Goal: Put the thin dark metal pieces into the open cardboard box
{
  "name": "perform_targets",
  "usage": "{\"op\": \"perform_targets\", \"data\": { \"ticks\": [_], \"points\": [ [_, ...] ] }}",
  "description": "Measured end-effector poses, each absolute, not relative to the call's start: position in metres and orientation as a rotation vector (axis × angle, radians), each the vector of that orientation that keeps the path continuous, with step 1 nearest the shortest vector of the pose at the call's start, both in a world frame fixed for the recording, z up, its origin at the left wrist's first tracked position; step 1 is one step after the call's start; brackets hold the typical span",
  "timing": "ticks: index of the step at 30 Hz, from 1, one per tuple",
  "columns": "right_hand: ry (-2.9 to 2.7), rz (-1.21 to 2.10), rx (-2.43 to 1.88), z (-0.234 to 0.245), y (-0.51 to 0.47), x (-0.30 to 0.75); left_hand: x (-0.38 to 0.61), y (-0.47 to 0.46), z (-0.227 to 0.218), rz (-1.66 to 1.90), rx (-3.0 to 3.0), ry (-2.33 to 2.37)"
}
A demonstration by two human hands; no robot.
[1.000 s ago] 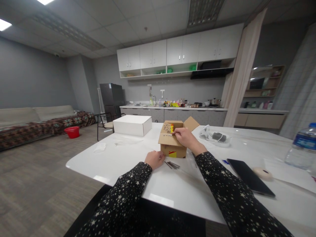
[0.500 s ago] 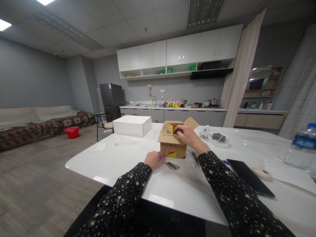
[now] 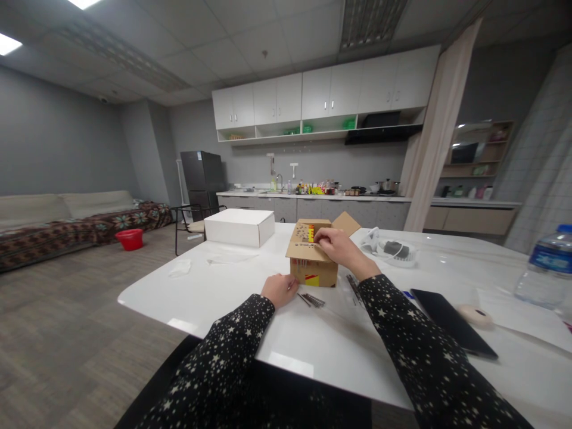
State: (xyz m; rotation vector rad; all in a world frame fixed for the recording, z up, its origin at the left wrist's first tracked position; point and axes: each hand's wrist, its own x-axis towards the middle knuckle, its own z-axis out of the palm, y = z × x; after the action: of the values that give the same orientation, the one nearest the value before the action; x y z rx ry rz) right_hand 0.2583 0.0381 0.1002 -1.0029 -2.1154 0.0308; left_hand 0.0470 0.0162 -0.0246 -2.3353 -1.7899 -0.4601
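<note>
A small brown cardboard box (image 3: 322, 273) with yellow and red labels stands upright on the white table. Its near top flap (image 3: 308, 251) carries rows of small metal heads, with thin shanks hanging below the front edge. My right hand (image 3: 336, 243) is over the flap's right part, thumb and fingers pinched together; what they hold, if anything, is too small to make out. Curled at the box's lower left front corner, my left hand (image 3: 280, 289) touches the cardboard. Several loose metal nails or screws (image 3: 313, 300) lie in a pile just right of it.
Behind on the left sits a white box (image 3: 239, 227). Right of the cardboard box are a thin clear bag of metal pieces (image 3: 353, 287) and a clear tray with a white cable (image 3: 395, 251). A black tablet (image 3: 453, 322), a beige mouse (image 3: 474, 314) and a water bottle (image 3: 546, 268) lie farther right.
</note>
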Motion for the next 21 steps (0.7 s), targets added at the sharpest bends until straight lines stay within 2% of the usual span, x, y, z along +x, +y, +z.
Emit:
{"op": "perform_targets", "data": {
  "ticks": [12,17,21],
  "points": [
    [-2.071,-0.010,-0.945,0.104,0.035,0.258,0.045,0.017,-0.025,-0.482,-2.342,-1.779],
    [-1.935,-0.087,-0.714,0.109,0.013,0.253,0.044,0.017,-0.024,-0.491,-2.349,-1.774],
    [-1.950,-0.219,-0.473,0.096,-0.018,0.245,0.045,0.016,-0.023,-0.498,-2.351,-1.785]
  ]
}}
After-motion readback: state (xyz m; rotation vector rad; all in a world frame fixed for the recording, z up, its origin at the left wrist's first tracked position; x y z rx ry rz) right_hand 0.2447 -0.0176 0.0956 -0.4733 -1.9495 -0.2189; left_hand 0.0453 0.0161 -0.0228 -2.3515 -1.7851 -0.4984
